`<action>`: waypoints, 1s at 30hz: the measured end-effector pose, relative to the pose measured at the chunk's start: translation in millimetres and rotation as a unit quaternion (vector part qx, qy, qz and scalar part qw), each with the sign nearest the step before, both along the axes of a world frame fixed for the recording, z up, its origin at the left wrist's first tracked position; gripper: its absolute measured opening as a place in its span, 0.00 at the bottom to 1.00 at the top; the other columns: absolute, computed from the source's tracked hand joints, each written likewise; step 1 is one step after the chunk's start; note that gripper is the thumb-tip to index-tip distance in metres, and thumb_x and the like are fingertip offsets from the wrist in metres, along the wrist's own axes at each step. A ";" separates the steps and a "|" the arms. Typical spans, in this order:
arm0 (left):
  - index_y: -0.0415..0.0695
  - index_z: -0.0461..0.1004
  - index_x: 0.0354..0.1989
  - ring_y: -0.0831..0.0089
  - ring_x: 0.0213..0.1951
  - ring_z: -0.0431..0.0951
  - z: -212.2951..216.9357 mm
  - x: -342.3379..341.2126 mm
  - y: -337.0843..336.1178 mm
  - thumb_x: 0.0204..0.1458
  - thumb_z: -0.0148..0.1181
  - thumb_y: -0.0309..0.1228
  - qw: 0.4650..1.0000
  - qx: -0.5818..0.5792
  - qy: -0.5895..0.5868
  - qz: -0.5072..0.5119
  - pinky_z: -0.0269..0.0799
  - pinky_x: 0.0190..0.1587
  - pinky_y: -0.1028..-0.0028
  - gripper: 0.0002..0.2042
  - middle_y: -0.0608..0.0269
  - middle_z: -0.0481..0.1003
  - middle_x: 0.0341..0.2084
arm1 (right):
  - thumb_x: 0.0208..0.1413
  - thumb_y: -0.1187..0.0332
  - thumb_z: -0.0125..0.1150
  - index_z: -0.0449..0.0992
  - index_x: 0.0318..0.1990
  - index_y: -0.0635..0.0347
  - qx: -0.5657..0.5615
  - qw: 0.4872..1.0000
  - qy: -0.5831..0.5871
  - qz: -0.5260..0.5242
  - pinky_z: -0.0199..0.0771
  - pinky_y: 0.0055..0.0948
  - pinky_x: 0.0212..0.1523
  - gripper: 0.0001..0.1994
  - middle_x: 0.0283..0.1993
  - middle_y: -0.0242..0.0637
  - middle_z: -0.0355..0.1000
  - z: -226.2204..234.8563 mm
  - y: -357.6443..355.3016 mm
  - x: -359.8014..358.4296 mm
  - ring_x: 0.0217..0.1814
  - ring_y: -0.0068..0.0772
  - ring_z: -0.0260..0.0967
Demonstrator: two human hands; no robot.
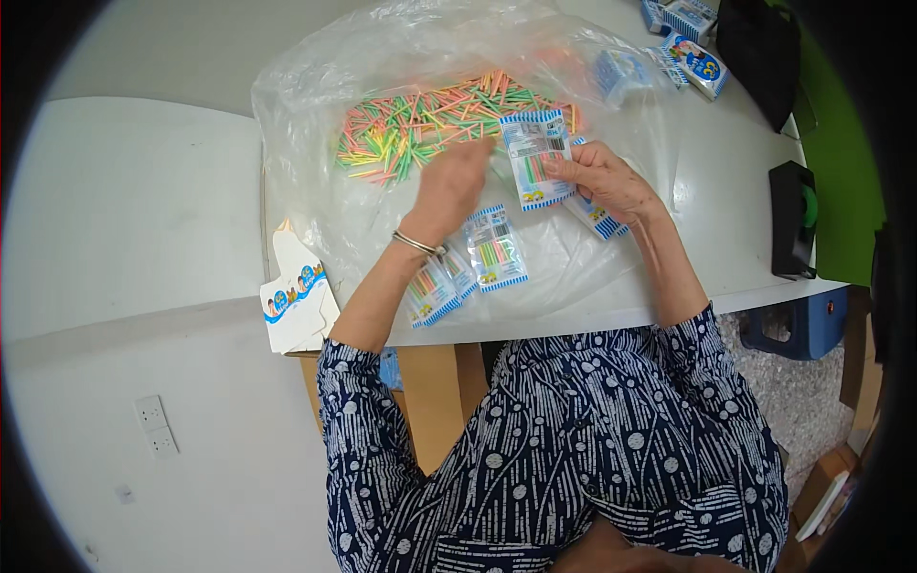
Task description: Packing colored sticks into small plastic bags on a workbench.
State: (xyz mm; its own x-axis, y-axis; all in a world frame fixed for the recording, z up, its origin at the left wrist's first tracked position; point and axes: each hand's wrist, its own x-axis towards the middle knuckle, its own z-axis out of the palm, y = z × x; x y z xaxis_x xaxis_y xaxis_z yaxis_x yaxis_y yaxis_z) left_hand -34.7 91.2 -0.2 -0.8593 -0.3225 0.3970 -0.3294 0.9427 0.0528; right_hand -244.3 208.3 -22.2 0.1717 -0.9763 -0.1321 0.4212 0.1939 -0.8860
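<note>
My right hand (611,181) grips a small clear packet (531,143) with blue-striped ends, thumb on its face; pink and green sticks show inside. My left hand (457,186), a bracelet at its wrist, is closed in a pinch by the packet's left edge; what its fingertips hold is too small to make out. Behind both hands lies a heap of thin pink, green and yellow sticks (449,110) on a crumpled clear plastic sheet (330,205). A similar packet (497,250) lies flat between my forearms, with overlapping packets (432,291) beside my left wrist. Another packet (604,222) is partly under my right hand.
Near the table's left corner stands a white printed carton (296,296) with its flaps up. Small printed boxes (702,65) and a black bag (759,53) sit at the far right. A black tape dispenser (791,222) is by the right edge, a blue stool (798,325) below it.
</note>
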 end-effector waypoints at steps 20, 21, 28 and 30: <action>0.42 0.70 0.42 0.82 0.32 0.75 65.9 -13.9 28.3 0.52 0.60 0.23 0.782 0.563 0.257 0.073 0.67 0.35 0.84 0.10 0.69 0.76 0.27 | 0.54 0.63 0.64 0.81 0.33 0.62 -0.001 0.993 0.092 0.072 0.55 0.14 0.25 0.10 0.25 0.22 0.72 22.1 7.8 9.6 0.26 0.08 0.59; 0.40 0.72 0.42 0.81 0.35 0.75 65.4 -12.8 29.1 0.53 0.60 0.25 0.791 0.566 0.219 0.076 0.67 0.39 0.82 0.09 0.67 0.77 0.31 | 0.54 0.63 0.64 0.81 0.33 0.62 0.001 0.993 0.091 0.071 0.55 0.14 0.25 0.10 0.25 0.22 0.72 18.0 7.6 10.4 0.26 0.08 0.59; 0.37 0.79 0.36 0.84 0.36 0.73 45.8 -7.7 35.0 0.54 0.60 0.29 0.919 0.374 0.126 0.015 0.67 0.41 0.83 0.08 0.71 0.77 0.32 | 0.55 0.64 0.64 0.81 0.35 0.64 -0.017 0.993 0.080 0.089 0.59 0.15 0.28 0.11 0.27 0.23 0.72 15.3 5.0 12.0 0.29 0.09 0.61; 0.37 0.78 0.37 0.84 0.35 0.73 52.0 -3.6 33.1 0.54 0.60 0.29 0.882 0.462 0.080 0.034 0.67 0.40 0.83 0.08 0.71 0.77 0.32 | 0.55 0.64 0.63 0.81 0.36 0.64 -0.019 0.990 0.097 0.102 0.61 0.16 0.30 0.11 0.27 0.24 0.73 16.5 6.0 12.8 0.30 0.10 0.62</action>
State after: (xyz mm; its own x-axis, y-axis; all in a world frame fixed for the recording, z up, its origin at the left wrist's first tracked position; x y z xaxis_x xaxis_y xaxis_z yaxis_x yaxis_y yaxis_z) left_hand -38.3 124.3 51.8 -0.7816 -0.6216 0.0519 -0.3023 0.4502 0.8402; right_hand -231.5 214.4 -5.6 0.3406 -0.9287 -0.1466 0.1972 0.2230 -0.9547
